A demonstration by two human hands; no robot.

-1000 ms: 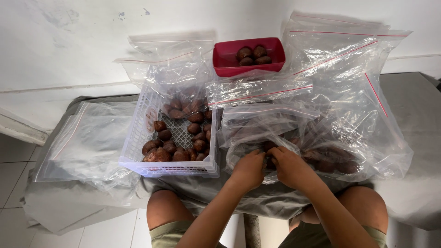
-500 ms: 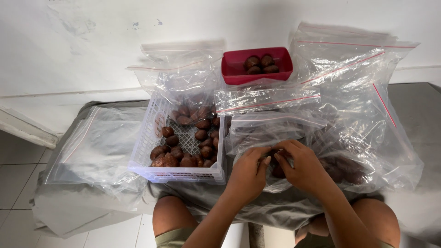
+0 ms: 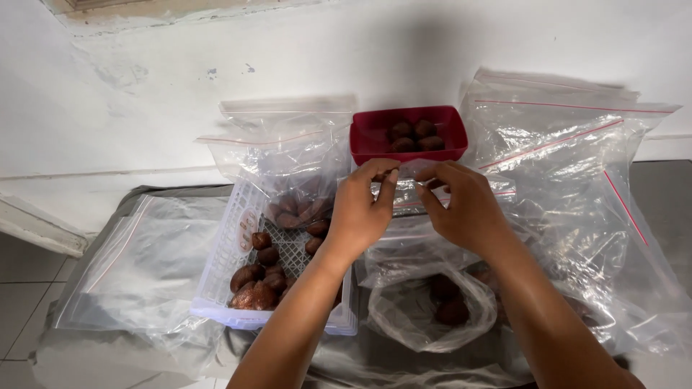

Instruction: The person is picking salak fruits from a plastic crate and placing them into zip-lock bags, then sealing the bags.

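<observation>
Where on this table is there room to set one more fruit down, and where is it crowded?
Flattest room: the flat empty bags left of the white basket. Inside it, a bare patch of grid floor shows at its near right. Crowded: the middle, where both hands, left and right, pinch a bag's top, and the heaped bags at right.

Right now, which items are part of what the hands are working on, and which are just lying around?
In hand:
- left hand and right hand, pinching the top of a clear zip bag
- brown scaly fruits in that bag
- white basket of the same fruit

Lying about:
- red tub with a few fruits
- flat empty bags at left
- bag pile at right
</observation>
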